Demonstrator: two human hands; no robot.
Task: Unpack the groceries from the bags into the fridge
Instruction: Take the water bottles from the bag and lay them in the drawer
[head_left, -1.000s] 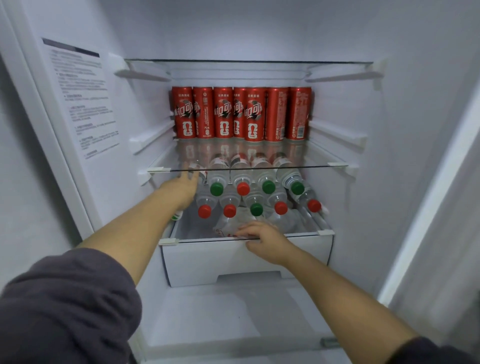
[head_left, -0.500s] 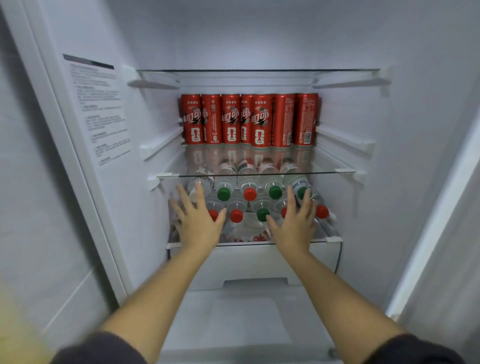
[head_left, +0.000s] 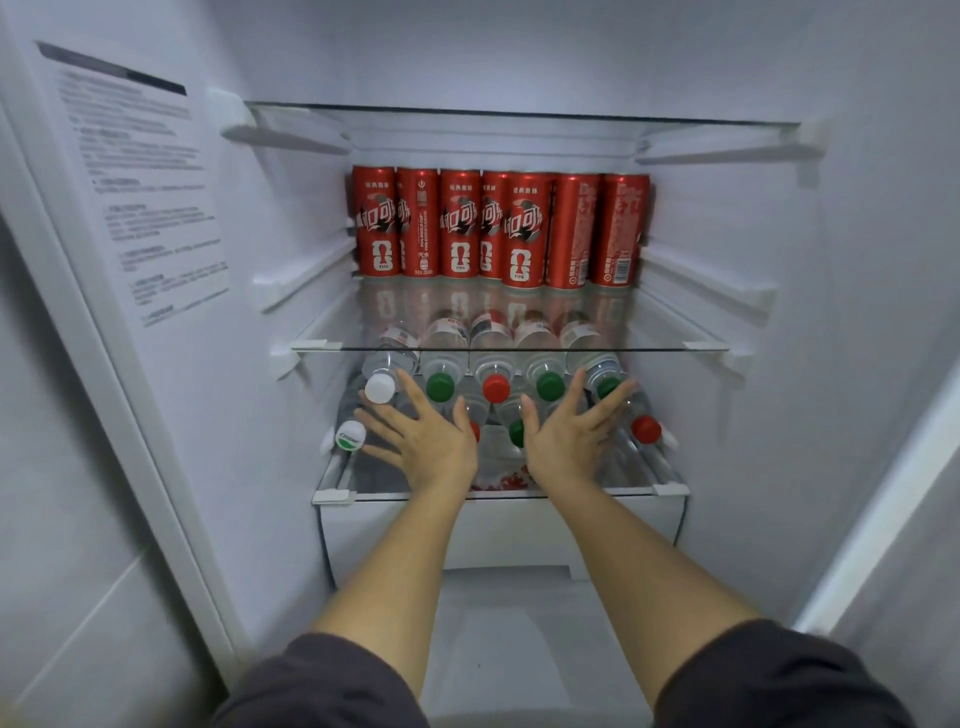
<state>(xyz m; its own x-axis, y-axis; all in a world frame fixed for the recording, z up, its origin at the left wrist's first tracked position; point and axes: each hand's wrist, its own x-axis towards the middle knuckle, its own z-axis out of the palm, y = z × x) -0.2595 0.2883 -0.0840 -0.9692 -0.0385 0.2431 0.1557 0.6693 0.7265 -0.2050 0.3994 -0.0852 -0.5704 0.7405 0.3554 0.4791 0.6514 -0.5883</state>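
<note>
Centre frame, fridge (head_left: 810, 249) lower compartment: left hand (head_left: 431, 441), fingers splayed straight, grasping nothing, tips against stacked water bottles (head_left: 496, 387) lying caps outward; right hand (head_left: 566, 441) likewise splayed on the stack; red cans (head_left: 501, 228) upright on glass shelf (head_left: 675, 347) above.

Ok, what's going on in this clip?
A person is loading a fridge. The left hand and right hand are both open, fingers spread, held up to the cap ends of a stack of water bottles lying on their sides under the glass shelf. Whether they actually touch is unclear. A row of red cans stands upright at the back of that shelf. Neither hand holds anything.
</note>
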